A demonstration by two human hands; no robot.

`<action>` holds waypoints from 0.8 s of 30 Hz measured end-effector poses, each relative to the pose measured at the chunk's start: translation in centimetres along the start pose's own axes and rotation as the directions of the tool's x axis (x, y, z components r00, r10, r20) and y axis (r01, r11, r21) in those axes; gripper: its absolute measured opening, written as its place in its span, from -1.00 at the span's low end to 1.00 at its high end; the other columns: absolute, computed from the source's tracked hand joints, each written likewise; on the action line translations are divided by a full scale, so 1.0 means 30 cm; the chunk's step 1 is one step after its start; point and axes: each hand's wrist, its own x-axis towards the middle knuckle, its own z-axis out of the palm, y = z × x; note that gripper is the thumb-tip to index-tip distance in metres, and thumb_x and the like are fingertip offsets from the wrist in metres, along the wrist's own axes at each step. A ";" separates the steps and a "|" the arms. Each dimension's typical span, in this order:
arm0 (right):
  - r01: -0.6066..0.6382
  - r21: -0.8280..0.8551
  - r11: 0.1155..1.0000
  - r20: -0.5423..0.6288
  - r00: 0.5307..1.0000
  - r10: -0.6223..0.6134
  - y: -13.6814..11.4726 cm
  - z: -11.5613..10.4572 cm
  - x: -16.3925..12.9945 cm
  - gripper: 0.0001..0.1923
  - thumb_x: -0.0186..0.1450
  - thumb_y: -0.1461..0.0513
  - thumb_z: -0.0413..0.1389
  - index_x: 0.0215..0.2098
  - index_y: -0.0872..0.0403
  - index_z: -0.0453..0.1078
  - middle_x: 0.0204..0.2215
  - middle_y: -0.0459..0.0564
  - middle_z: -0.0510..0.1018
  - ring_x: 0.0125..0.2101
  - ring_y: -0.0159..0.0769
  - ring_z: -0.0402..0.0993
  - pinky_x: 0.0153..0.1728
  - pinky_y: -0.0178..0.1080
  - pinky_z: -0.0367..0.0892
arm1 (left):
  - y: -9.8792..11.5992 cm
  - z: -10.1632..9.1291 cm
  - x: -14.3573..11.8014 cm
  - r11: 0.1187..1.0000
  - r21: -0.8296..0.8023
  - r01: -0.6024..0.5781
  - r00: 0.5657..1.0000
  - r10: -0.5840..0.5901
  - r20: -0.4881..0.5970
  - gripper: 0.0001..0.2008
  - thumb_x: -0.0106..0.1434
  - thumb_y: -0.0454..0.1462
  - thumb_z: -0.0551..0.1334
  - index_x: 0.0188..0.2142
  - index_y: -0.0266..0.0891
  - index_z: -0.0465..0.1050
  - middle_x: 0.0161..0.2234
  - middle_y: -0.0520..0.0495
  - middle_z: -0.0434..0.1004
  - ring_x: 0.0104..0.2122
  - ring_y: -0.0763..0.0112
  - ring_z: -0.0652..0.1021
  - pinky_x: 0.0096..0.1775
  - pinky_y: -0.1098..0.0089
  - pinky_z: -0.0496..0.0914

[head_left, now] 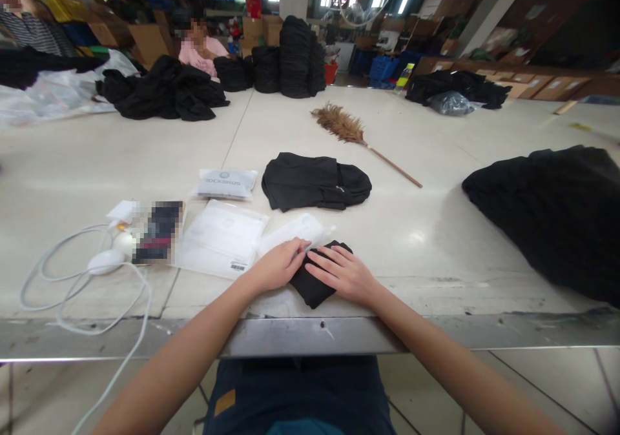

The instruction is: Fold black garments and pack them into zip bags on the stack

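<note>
Close to the table's front edge lies a small folded bundle of black cloth (312, 288). My right hand (345, 273) rests flat over it with the fingers stretched out. On its left side, my left hand (285, 264) has its fingers closed at the edge of a clear plastic bag (293, 230), which touches the cloth. Just beyond, a black garment (303, 183) lies laid out flat. To the left are flat frosted bags (220, 235) with a barcode label, and behind them a filled, printed plastic pack (225, 184).
A phone (159, 232) and a looped white cable (72, 286) lie left. A feather duster (343, 125) lies beyond the garment. A big black cloth pile (547, 215) covers the right side. Black stacks (295, 57) and two people (201, 48) are at the far side.
</note>
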 end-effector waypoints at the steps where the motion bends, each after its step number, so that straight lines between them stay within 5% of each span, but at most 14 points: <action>1: -0.025 0.022 0.999 -0.006 1.000 0.025 -0.003 0.000 -0.005 -0.56 0.39 0.34 -0.02 0.20 -0.02 0.33 0.15 0.07 0.47 0.19 -0.09 0.33 0.10 0.01 0.31 | -0.006 0.002 0.002 1.000 0.005 0.015 1.000 -0.015 -0.012 -0.85 0.43 -0.20 0.02 -0.15 -0.14 0.32 0.04 -0.15 0.54 0.02 0.18 0.53 0.04 0.16 0.38; 5: -0.278 0.128 0.952 -0.081 0.954 0.290 -0.013 -0.011 -0.011 -0.44 0.30 0.30 0.03 0.27 0.04 0.24 0.14 0.14 0.47 0.10 -0.05 0.42 0.06 0.00 0.36 | -0.030 0.008 0.014 0.997 -0.003 0.076 0.986 -0.076 -0.150 -0.89 0.41 -0.24 0.03 -0.21 -0.16 0.30 0.07 -0.19 0.51 0.01 0.18 0.53 0.03 0.17 0.38; 9: -0.645 0.149 0.749 -0.064 0.750 0.658 -0.014 -0.059 0.024 -0.28 0.26 0.26 0.07 0.37 0.03 0.04 0.10 0.12 0.49 -0.02 -0.03 0.51 -0.07 -0.07 0.45 | -0.040 0.014 0.025 0.992 0.004 0.123 0.924 -0.113 -0.365 -0.88 0.37 -0.24 0.05 -0.30 -0.18 0.29 -0.14 -0.14 0.53 -0.16 0.27 0.53 -0.11 0.27 0.39; 13: -0.789 -0.070 0.610 0.026 0.610 0.792 -0.032 -0.086 0.080 -0.26 0.24 0.26 0.11 0.36 -0.02 0.03 0.11 0.19 0.45 -0.30 -0.04 0.58 -0.38 -0.13 0.44 | -0.029 0.033 0.026 0.976 -0.037 0.213 0.911 -0.212 -0.354 -0.83 0.38 -0.19 0.04 -0.34 -0.16 0.26 -0.47 0.05 0.40 -0.43 0.37 0.45 -0.34 0.35 0.30; 17: -0.768 -0.193 0.611 0.089 0.606 0.790 -0.090 -0.041 0.117 -0.41 0.30 0.21 0.10 0.29 0.05 0.17 0.08 0.38 0.41 -0.44 -0.09 0.54 -0.39 -0.10 0.39 | -0.021 0.060 0.027 0.978 -0.002 0.207 0.946 -0.200 -0.256 -0.90 0.33 -0.23 0.09 -0.32 -0.17 0.27 -0.47 0.06 0.41 -0.46 0.38 0.45 -0.36 0.36 0.26; 20: -0.725 -0.198 0.660 0.172 0.637 0.751 -0.120 -0.013 0.129 -0.27 0.30 -0.01 0.11 0.32 0.17 0.12 -0.01 0.49 0.45 -0.38 0.05 0.54 -0.35 -0.03 0.38 | -0.025 0.066 0.026 0.984 0.008 0.176 0.966 -0.171 -0.193 -0.86 0.28 -0.32 0.11 -0.15 -0.17 0.30 -0.42 0.05 0.45 -0.46 0.39 0.46 -0.35 0.36 0.29; 22: -0.682 -0.191 0.706 0.268 0.655 0.706 -0.106 -0.020 0.133 -0.14 0.27 -0.15 0.09 0.32 0.24 0.11 -0.06 0.51 0.48 -0.39 0.08 0.54 -0.35 -0.02 0.36 | -0.030 0.062 0.022 0.990 0.031 0.140 0.974 -0.132 -0.183 -0.77 0.26 -0.36 0.12 -0.08 -0.17 0.29 -0.36 0.04 0.46 -0.43 0.39 0.47 -0.32 0.36 0.32; 24: -0.658 -0.149 0.738 0.352 0.662 0.662 -0.061 -0.042 0.132 -0.22 0.33 -0.16 -0.02 0.30 0.21 0.18 -0.13 0.42 0.54 -0.41 0.02 0.55 -0.31 -0.05 0.35 | -0.034 0.055 0.018 0.989 0.110 0.101 0.980 -0.080 -0.181 -0.81 0.26 -0.37 0.12 -0.13 -0.16 0.32 -0.29 0.00 0.44 -0.37 0.36 0.48 -0.27 0.34 0.35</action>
